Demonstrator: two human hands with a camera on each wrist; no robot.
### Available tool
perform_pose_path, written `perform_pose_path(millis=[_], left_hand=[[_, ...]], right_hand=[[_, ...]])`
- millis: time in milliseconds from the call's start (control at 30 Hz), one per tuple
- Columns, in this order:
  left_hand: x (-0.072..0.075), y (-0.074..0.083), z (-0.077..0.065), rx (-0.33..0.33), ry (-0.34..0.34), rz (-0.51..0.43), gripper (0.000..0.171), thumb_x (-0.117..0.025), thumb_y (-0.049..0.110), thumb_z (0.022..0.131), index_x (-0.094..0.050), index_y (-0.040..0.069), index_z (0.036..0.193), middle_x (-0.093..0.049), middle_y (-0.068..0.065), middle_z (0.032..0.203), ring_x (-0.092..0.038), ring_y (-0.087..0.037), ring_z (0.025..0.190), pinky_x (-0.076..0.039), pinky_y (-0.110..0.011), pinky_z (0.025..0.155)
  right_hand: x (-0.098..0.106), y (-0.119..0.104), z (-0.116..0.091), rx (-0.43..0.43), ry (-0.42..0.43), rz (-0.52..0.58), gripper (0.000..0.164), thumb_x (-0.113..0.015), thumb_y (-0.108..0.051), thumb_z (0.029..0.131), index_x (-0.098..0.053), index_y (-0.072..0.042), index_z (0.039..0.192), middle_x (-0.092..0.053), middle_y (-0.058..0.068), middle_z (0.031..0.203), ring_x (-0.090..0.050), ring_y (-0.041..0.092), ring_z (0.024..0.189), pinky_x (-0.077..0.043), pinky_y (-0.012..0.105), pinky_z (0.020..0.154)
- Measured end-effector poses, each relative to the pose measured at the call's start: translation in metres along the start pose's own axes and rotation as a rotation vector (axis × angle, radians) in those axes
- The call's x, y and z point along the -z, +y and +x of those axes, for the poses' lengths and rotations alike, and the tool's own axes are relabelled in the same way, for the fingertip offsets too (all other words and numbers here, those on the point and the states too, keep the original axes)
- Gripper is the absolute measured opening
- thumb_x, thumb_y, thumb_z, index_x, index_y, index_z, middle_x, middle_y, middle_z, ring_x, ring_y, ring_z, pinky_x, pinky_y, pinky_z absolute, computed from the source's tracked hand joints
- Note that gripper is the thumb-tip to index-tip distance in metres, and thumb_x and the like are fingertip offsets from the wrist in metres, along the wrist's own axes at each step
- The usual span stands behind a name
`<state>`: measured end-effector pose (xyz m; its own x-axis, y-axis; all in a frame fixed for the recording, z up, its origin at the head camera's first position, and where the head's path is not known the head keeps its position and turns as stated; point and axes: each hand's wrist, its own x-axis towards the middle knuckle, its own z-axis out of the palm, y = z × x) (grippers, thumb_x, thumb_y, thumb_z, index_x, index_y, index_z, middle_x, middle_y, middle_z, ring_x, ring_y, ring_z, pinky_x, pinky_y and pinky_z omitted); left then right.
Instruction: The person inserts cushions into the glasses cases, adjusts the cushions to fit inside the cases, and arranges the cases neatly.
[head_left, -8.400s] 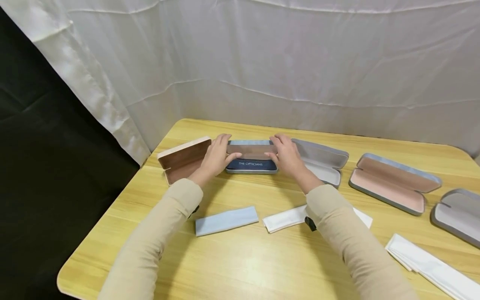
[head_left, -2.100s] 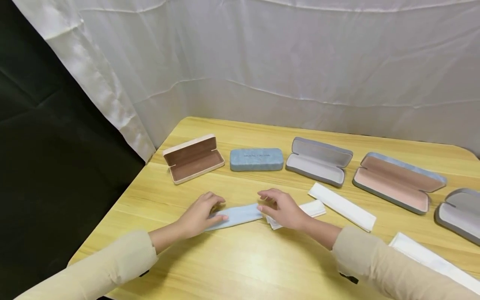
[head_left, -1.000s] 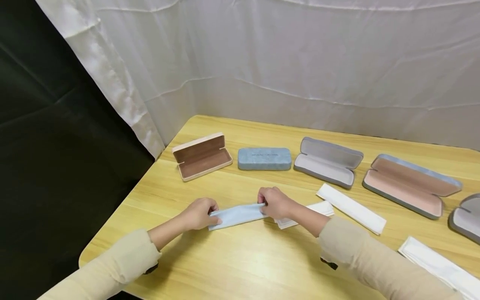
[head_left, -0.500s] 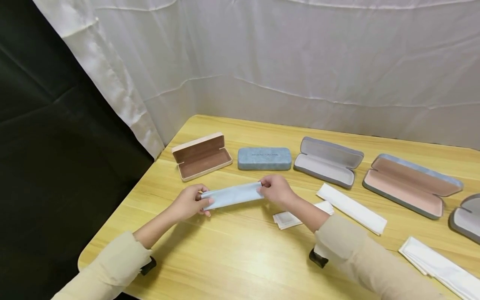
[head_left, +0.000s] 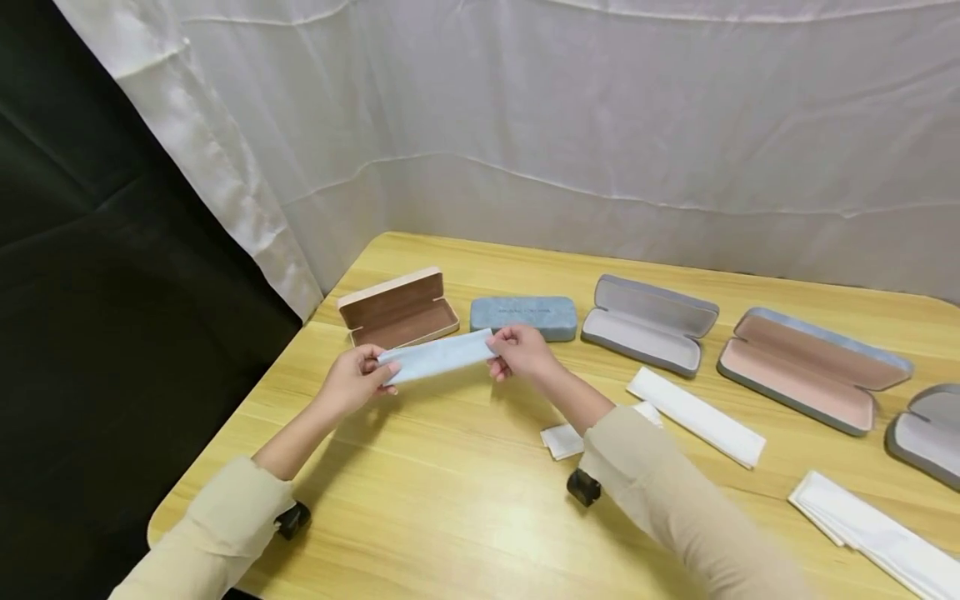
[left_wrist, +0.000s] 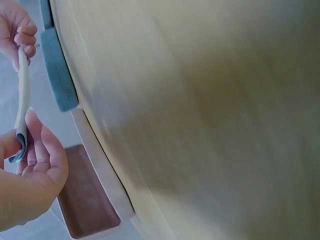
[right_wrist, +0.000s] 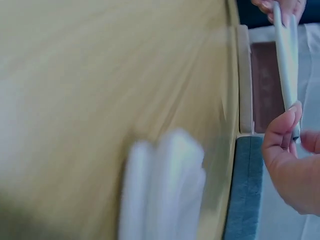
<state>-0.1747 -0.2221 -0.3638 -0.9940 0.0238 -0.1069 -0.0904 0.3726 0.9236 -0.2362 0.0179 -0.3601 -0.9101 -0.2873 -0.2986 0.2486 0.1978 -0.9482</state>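
A folded light blue cloth (head_left: 438, 358) is stretched between both hands, held up over the table in front of the cases. The left hand (head_left: 354, 379) pinches its left end between thumb and fingers, and the right hand (head_left: 522, 354) pinches the right end. In the left wrist view the folded layers of the cloth (left_wrist: 23, 95) show edge-on at the left thumb. Just behind the left hand lies a cream glasses case (head_left: 405, 312), lid up, with a brown lining. A closed blue glasses case (head_left: 525, 315) sits behind the right hand, its front partly covered by the cloth.
To the right stand a grey-lined open case (head_left: 648, 325), a pink-lined open case (head_left: 806, 375) and another open case (head_left: 930, 437) cut off by the frame. Folded white cloths lie nearer: one white cloth (head_left: 697, 417), another (head_left: 862, 525), and one partly under the right sleeve (head_left: 562, 442).
The blue case went from open to closed. Both hands took hold of the blue cloth's ends, lifted it off the table and carried it away from the body and leftward, toward the cream case.
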Motion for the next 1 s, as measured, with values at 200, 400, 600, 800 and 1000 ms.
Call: perform_pose_path(millis=[200,400,600,800,1000], left_hand=[[0.011,-0.003,0.010,0.007,0.064,-0.014,0.020,-0.053,0.004,0.089,-0.047,-0.012,0.098,-0.058,0.004,0.067,-0.059,-0.004,0.057,-0.055,-0.026,0.064],[0.022,-0.005,0.020,-0.024,0.100,-0.033,0.018,-0.055,0.005,0.088,-0.048,-0.010,0.093,-0.060,-0.002,0.070,-0.060,-0.004,0.058,-0.055,-0.024,0.064],[0.024,-0.007,0.031,-0.007,0.118,0.011,0.020,-0.052,0.003,0.089,-0.045,-0.013,0.099,-0.055,-0.001,0.069,-0.059,-0.002,0.056,-0.055,-0.024,0.066],[0.026,-0.010,0.041,0.018,0.164,0.005,0.027,-0.051,0.005,0.090,-0.043,-0.013,0.109,-0.051,-0.004,0.075,-0.058,-0.002,0.056,-0.054,-0.020,0.064],[0.027,-0.014,0.052,0.073,0.223,0.039,0.027,-0.051,0.010,0.091,-0.043,-0.009,0.109,-0.048,-0.003,0.075,-0.057,-0.001,0.052,-0.051,-0.016,0.058]], right_hand=[[-0.004,-0.001,0.020,-0.015,-0.019,0.124,0.018,-0.057,-0.005,0.086,-0.050,0.003,0.100,-0.056,0.010,0.078,-0.055,0.012,0.058,-0.048,0.021,0.056],[-0.022,-0.002,0.034,0.051,0.036,0.174,0.020,-0.056,0.001,0.084,-0.051,0.006,0.103,-0.056,0.007,0.075,-0.056,0.010,0.056,-0.049,0.020,0.055],[-0.035,-0.003,0.039,0.124,0.130,0.133,0.022,-0.054,-0.007,0.088,-0.057,0.000,0.108,-0.064,0.015,0.094,-0.061,0.015,0.066,-0.054,0.031,0.065],[-0.040,-0.003,0.045,0.168,0.033,0.066,0.034,-0.052,-0.013,0.091,-0.050,-0.006,0.123,-0.056,0.015,0.119,-0.057,0.032,0.102,-0.051,0.040,0.081],[-0.042,-0.001,0.051,0.154,-0.060,0.121,0.049,-0.053,-0.013,0.091,-0.036,-0.008,0.137,-0.049,0.014,0.130,-0.056,0.034,0.106,-0.051,0.040,0.082]])
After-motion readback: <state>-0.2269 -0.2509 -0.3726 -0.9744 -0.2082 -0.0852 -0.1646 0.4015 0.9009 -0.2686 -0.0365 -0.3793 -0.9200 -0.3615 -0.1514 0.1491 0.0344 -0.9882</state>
